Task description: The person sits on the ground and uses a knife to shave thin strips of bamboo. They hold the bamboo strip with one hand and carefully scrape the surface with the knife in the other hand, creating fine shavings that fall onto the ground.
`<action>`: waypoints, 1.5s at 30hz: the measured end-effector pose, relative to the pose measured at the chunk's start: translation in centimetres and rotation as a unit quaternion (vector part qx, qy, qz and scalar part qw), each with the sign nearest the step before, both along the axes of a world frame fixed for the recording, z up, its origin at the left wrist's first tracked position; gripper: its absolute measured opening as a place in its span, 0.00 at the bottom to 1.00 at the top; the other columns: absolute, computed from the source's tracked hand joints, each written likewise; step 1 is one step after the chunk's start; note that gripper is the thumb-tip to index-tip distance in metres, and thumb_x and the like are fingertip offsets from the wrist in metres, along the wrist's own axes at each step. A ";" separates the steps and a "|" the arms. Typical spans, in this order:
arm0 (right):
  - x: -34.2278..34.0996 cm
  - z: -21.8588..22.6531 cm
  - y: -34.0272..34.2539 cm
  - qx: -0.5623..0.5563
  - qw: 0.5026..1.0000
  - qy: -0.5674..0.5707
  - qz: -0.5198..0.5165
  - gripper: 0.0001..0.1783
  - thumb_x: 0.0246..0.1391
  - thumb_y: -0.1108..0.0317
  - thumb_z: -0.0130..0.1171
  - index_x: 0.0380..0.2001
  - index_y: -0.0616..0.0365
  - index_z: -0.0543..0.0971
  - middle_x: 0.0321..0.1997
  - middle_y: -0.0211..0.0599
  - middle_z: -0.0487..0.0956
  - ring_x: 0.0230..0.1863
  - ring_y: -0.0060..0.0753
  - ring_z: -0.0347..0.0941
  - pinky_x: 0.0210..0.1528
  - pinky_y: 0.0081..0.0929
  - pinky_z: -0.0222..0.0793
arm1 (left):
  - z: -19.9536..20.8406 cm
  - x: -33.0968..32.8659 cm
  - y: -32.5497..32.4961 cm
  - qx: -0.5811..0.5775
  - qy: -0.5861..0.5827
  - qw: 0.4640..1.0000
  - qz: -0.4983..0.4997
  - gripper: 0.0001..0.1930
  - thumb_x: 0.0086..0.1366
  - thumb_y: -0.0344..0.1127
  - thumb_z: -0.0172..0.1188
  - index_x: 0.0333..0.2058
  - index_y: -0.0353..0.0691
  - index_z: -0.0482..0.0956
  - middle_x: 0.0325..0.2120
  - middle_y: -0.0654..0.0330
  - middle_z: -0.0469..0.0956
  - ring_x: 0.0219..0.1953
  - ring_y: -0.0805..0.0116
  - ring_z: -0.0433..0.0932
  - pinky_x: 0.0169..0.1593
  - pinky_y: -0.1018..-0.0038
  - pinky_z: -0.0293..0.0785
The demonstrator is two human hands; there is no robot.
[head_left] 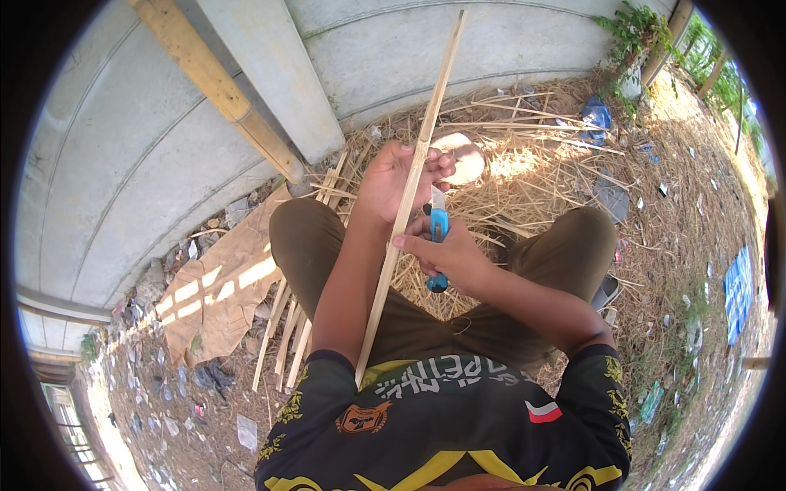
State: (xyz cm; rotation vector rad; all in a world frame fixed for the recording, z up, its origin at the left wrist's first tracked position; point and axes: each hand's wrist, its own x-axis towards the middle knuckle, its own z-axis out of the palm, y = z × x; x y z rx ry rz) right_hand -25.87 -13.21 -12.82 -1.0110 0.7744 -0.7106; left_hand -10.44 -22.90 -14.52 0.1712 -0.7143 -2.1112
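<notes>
A long pale bamboo strip [425, 139] slants from my chest up toward the wall. It crosses the palm of my left hand [386, 184], whose fingers curl loosely on its right side. My right hand [454, 258] is closed around a blue utility knife [439, 227], blade out and pointing away from me. The right thumb reaches left to touch the strip just below the left hand. Both hands are over the gap between my bent knees. Part of the knife handle is hidden by the right fingers.
Thin shavings [524, 192] and loose strips cover the ground ahead. More bamboo strips [282, 340] lie beside my left leg, near a flattened brown sheet [217, 282]. A bamboo pole [217, 90] leans by the grey wall [393, 49]. Blue plastic [596, 119] lies at the far right.
</notes>
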 end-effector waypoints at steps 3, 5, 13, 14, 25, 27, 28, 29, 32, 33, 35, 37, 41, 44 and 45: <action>-0.1 -0.1 -0.1 -0.002 1.000 -0.009 0.003 0.14 0.54 0.63 0.71 0.31 0.60 0.77 0.14 0.23 0.68 0.13 0.14 0.60 0.17 0.17 0.53 | 0.1 -0.1 0.6 -0.001 -0.010 1.000 0.001 0.16 0.59 0.49 0.53 0.32 0.40 0.75 0.39 0.56 0.70 0.46 0.59 0.69 0.56 0.60 0.67; -0.1 -0.3 -0.2 -0.010 1.000 -0.010 0.008 0.15 0.54 0.63 0.71 0.31 0.61 0.77 0.15 0.23 0.68 0.13 0.14 0.60 0.17 0.16 0.53 | 0.4 -0.3 1.1 -0.005 -0.018 1.000 0.006 0.16 0.58 0.49 0.52 0.31 0.41 0.74 0.39 0.56 0.70 0.46 0.60 0.69 0.55 0.60 0.67; -0.2 0.1 -0.2 -0.025 1.000 -0.006 0.007 0.15 0.54 0.63 0.72 0.31 0.61 0.77 0.15 0.23 0.69 0.13 0.14 0.61 0.17 0.16 0.53 | 0.2 -0.8 1.7 -0.010 -0.012 0.999 0.028 0.16 0.58 0.51 0.50 0.30 0.43 0.73 0.37 0.58 0.69 0.45 0.61 0.68 0.54 0.62 0.68; -0.2 0.1 -0.2 -0.021 1.000 -0.006 0.009 0.15 0.54 0.63 0.72 0.31 0.61 0.77 0.15 0.23 0.69 0.13 0.14 0.61 0.17 0.16 0.53 | 0.2 -0.8 1.7 -0.013 -0.008 1.000 0.025 0.16 0.58 0.51 0.50 0.30 0.43 0.73 0.37 0.58 0.69 0.45 0.61 0.68 0.54 0.63 0.68; -0.6 0.7 -0.5 -0.004 1.000 -0.023 -0.008 0.13 0.53 0.65 0.71 0.31 0.60 0.76 0.14 0.23 0.67 0.13 0.16 0.60 0.18 0.19 0.53 | 0.0 -0.6 2.2 0.022 0.016 0.999 -0.034 0.16 0.57 0.50 0.52 0.31 0.41 0.75 0.39 0.54 0.70 0.49 0.59 0.71 0.55 0.63 0.75; -0.7 0.7 -0.8 0.008 0.999 -0.031 -0.021 0.13 0.53 0.66 0.71 0.31 0.60 0.76 0.14 0.24 0.67 0.13 0.17 0.59 0.18 0.19 0.53 | 0.0 -0.3 2.1 0.026 0.016 0.997 -0.065 0.16 0.57 0.49 0.52 0.32 0.41 0.75 0.40 0.53 0.70 0.49 0.58 0.72 0.55 0.63 0.76; -0.7 0.7 -0.8 0.011 0.999 -0.030 -0.023 0.12 0.53 0.66 0.71 0.30 0.59 0.76 0.14 0.24 0.67 0.13 0.17 0.59 0.18 0.19 0.53 | -0.1 -0.2 2.0 0.023 0.012 0.997 -0.071 0.16 0.57 0.49 0.52 0.32 0.41 0.75 0.40 0.52 0.70 0.49 0.58 0.72 0.55 0.63 0.76; -0.7 0.7 -0.8 0.013 0.999 -0.028 -0.024 0.12 0.53 0.67 0.71 0.30 0.59 0.76 0.13 0.24 0.66 0.13 0.17 0.59 0.18 0.19 0.53 | 0.0 -0.1 2.0 0.020 0.009 0.997 -0.076 0.16 0.57 0.49 0.52 0.33 0.41 0.74 0.40 0.51 0.70 0.49 0.57 0.73 0.55 0.62 0.76; -0.7 1.0 -0.6 0.025 0.999 -0.033 -0.023 0.12 0.53 0.68 0.70 0.30 0.58 0.76 0.13 0.24 0.66 0.13 0.17 0.59 0.18 0.19 0.53 | -0.5 -0.1 1.9 0.030 0.021 0.997 -0.074 0.16 0.58 0.48 0.52 0.34 0.41 0.74 0.40 0.51 0.69 0.49 0.56 0.73 0.56 0.62 0.76; -0.7 1.1 -0.6 0.030 0.999 -0.036 -0.022 0.11 0.53 0.68 0.70 0.30 0.58 0.76 0.13 0.24 0.66 0.13 0.17 0.59 0.18 0.19 0.53 | -0.5 -0.1 1.9 0.031 0.029 0.996 -0.077 0.16 0.58 0.48 0.52 0.34 0.41 0.74 0.40 0.51 0.69 0.49 0.56 0.73 0.56 0.62 0.76; -0.7 0.9 -0.7 0.035 0.998 -0.043 -0.021 0.11 0.54 0.68 0.70 0.30 0.58 0.75 0.13 0.24 0.66 0.13 0.17 0.59 0.18 0.19 0.53 | -0.5 -0.2 1.8 0.034 0.044 0.995 -0.081 0.16 0.58 0.48 0.52 0.34 0.41 0.74 0.40 0.51 0.69 0.49 0.55 0.73 0.56 0.61 0.76; -0.7 0.8 -0.7 0.035 0.998 -0.047 -0.021 0.11 0.54 0.68 0.70 0.30 0.58 0.75 0.13 0.24 0.66 0.13 0.17 0.59 0.18 0.19 0.53 | -0.7 -0.2 1.8 0.039 0.038 0.995 -0.084 0.16 0.58 0.48 0.52 0.35 0.41 0.74 0.41 0.51 0.68 0.49 0.55 0.74 0.55 0.61 0.76; -0.7 0.8 -0.7 0.033 0.998 -0.051 -0.017 0.11 0.54 0.68 0.69 0.30 0.58 0.75 0.13 0.23 0.66 0.13 0.16 0.59 0.18 0.19 0.53 | -1.0 0.2 1.6 0.049 0.025 0.994 -0.095 0.16 0.58 0.48 0.52 0.35 0.41 0.74 0.41 0.50 0.68 0.48 0.54 0.74 0.55 0.60 0.76; -0.7 0.8 -0.7 0.035 0.998 -0.052 -0.017 0.11 0.54 0.68 0.69 0.30 0.58 0.75 0.13 0.23 0.66 0.13 0.16 0.59 0.18 0.19 0.53 | -0.8 0.1 1.7 0.048 0.022 0.995 -0.089 0.16 0.58 0.49 0.52 0.34 0.41 0.74 0.41 0.50 0.68 0.47 0.53 0.75 0.55 0.59 0.75; -0.7 0.7 -0.7 0.034 0.998 -0.052 -0.019 0.11 0.54 0.68 0.69 0.30 0.58 0.75 0.13 0.23 0.66 0.13 0.17 0.59 0.18 0.19 0.53 | -0.7 0.1 1.7 0.048 0.018 0.995 -0.083 0.16 0.58 0.49 0.52 0.34 0.41 0.74 0.41 0.50 0.68 0.47 0.53 0.75 0.55 0.59 0.75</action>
